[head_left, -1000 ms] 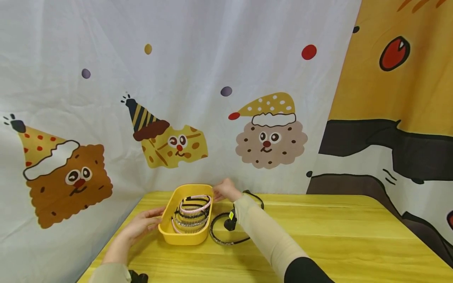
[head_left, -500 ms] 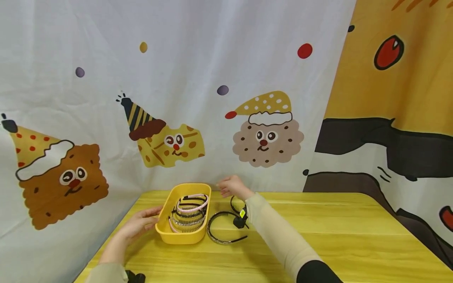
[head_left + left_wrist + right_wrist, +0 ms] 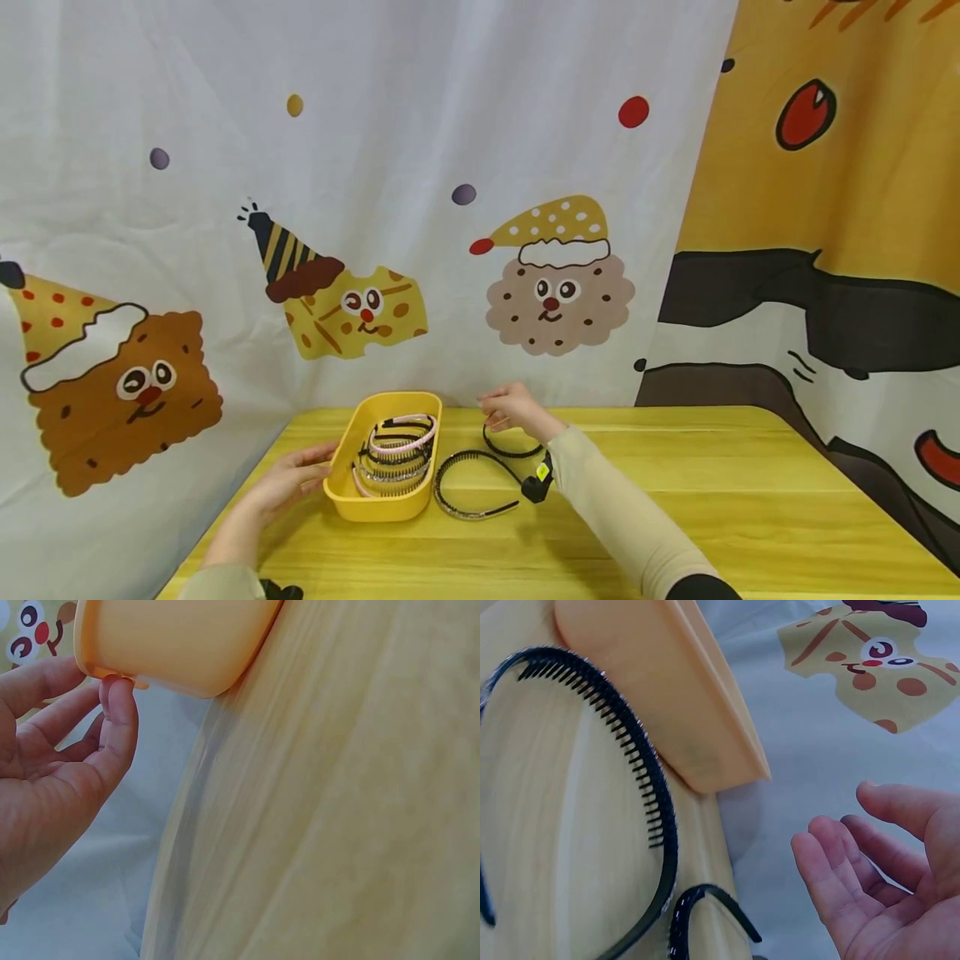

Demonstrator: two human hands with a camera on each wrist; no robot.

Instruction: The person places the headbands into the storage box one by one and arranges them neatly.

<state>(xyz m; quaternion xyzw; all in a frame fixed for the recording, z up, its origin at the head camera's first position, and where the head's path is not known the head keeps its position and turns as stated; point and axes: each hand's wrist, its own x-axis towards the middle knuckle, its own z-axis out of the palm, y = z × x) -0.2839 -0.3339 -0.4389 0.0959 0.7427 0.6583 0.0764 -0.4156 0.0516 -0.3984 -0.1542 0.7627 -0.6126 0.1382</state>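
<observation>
A yellow plastic basket holds several headbands, among them a pink one and black toothed ones with glitter. My left hand is at its left side, fingers extended; in the left wrist view, thumb and fingertips touch the basket's rim. To the right of the basket, my right hand is raised near the table's back edge with nothing in it, its fingers relaxed. A black toothed headband with glitter lies on the table beside the basket. Partly behind my right hand is a second black headband.
Yellow wood-grain table extends to the right of the hands. A white curtain with cartoon prints hangs along its back edge and left side. A black wrist device overlaps the headbands in the head view.
My right hand has left the basket's far right rim and moved right, above the smaller black headband. The left hand stays at the basket. The head view has shifted slightly.
</observation>
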